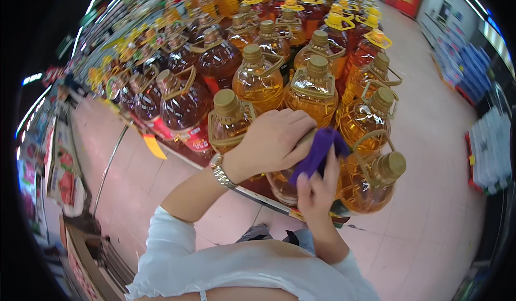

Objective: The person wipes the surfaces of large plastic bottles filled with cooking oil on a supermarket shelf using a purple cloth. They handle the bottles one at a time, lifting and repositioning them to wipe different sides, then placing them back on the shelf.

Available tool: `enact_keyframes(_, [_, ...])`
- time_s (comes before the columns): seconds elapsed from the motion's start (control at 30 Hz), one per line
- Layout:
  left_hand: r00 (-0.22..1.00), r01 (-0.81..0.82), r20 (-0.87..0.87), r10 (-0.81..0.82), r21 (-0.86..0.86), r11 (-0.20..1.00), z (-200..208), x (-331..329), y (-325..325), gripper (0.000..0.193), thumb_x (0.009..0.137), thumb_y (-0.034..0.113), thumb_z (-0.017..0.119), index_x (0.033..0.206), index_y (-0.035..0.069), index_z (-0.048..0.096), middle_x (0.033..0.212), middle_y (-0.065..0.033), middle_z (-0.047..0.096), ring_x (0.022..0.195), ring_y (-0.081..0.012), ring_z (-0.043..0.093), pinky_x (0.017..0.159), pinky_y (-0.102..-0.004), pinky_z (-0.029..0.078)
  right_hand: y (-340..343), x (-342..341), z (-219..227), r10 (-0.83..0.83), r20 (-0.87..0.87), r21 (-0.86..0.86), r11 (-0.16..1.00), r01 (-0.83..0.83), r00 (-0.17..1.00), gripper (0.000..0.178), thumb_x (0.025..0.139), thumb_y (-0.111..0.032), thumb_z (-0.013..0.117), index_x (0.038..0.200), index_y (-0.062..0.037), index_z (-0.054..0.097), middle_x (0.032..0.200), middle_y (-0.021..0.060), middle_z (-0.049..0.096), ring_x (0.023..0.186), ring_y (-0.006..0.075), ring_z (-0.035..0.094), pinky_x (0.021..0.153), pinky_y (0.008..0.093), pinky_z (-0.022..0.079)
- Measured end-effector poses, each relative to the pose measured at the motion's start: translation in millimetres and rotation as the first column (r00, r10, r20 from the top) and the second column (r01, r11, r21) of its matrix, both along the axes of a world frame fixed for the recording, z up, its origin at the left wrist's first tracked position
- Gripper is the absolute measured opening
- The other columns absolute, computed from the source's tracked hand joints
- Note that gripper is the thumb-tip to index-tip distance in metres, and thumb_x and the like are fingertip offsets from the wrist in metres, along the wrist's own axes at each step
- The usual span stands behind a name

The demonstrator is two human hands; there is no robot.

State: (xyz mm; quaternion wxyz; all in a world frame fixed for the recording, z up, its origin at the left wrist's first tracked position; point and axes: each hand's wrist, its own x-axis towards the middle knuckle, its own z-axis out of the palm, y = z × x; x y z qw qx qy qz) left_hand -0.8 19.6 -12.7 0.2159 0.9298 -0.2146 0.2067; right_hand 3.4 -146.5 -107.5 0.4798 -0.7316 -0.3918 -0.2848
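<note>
- At the near corner of the bottle display (264,199), a purple cloth (318,153) is held bunched between the thumb and fingers of the right hand (321,189), which are closed on it.
- Above a clear bottle (281,186), partly covered by both hands, the left hand (279,138) is laid palm down with its fingers bent; whether anything is gripped beneath them cannot be told.
- By the fingers of the left hand, the cloth's upper end is almost met.
- On the left wrist, a metal watch (220,172) is worn.
- Just right of the cloth, a gold-capped oil bottle (372,189) is seen tilted by the lens.
- Left of the left hand, another gold-capped bottle (228,119) is placed.
- Farther left, dark brown bottles (183,109) are ranked behind an orange tag (154,146).
</note>
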Motion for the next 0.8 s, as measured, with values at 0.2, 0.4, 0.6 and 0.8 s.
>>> enact_keyframes(0.2, [0.998, 0.062, 0.014, -0.062, -0.004, 0.998, 1.9, 8.6, 18.3, 0.027, 0.091, 0.032, 0.057, 0.095, 0.005, 0.056, 0.087, -0.0109, 0.057, 0.08, -0.0305, 0.061, 0.065, -0.0393, 0.049, 17.3, 30.4, 8.9, 0.05, -0.729, 0.21, 0.966, 0.154, 0.683, 0.027, 0.096, -0.014, 0.05, 0.111, 0.006, 0.061, 0.12, 0.0251, 0.059, 0.11, 0.0391, 0.057, 0.098, 0.0365, 0.041])
enact_keyframes(0.4, [1.0, -0.027, 0.005, 0.027, -0.02, 0.999, -5.1, -2.9, 5.7, 0.034, 0.087, 0.039, 0.062, 0.091, 0.006, 0.054, 0.085, -0.0103, 0.056, 0.069, -0.03, 0.063, 0.057, -0.0397, 0.05, 14.7, -44.3, -72.6, -0.319, -0.06, 0.02, 0.947, 0.32, 0.946, 0.014, 0.083, -0.019, 0.066, 0.085, -0.0046, 0.065, 0.133, 0.0199, 0.051, 0.125, 0.0428, 0.043, 0.104, 0.0525, 0.033])
enact_keyframes(0.6, [0.999, 0.048, -0.011, -0.048, -0.043, 0.998, -3.8, 6.1, 13.0, 0.035, 0.089, 0.039, 0.059, 0.092, 0.004, 0.052, 0.084, -0.0145, 0.055, 0.072, -0.0343, 0.061, 0.062, -0.0419, 0.049, 36.7, -41.3, -26.7, -0.427, 0.235, -0.011, 0.897, 0.441, 0.873, 0.032, 0.069, -0.03, 0.075, 0.098, -0.0208, 0.066, 0.122, 0.0128, 0.046, 0.116, 0.0398, 0.043, 0.103, 0.0604, 0.029])
enact_keyframes(0.8, [0.994, 0.1, -0.031, -0.101, -0.049, 0.994, -3.2, 8.0, 18.1, 0.038, 0.088, 0.04, 0.061, 0.095, 0.004, 0.053, 0.087, -0.0158, 0.058, 0.077, -0.0374, 0.06, 0.067, -0.0435, 0.049, 37.5, -51.5, -71.1, -0.363, 0.499, 0.025, 0.914, 0.406, 0.787, 0.032, 0.067, -0.025, 0.073, 0.098, -0.032, 0.069, 0.108, -0.0051, 0.057, 0.106, 0.0223, 0.049, 0.093, 0.0429, 0.038])
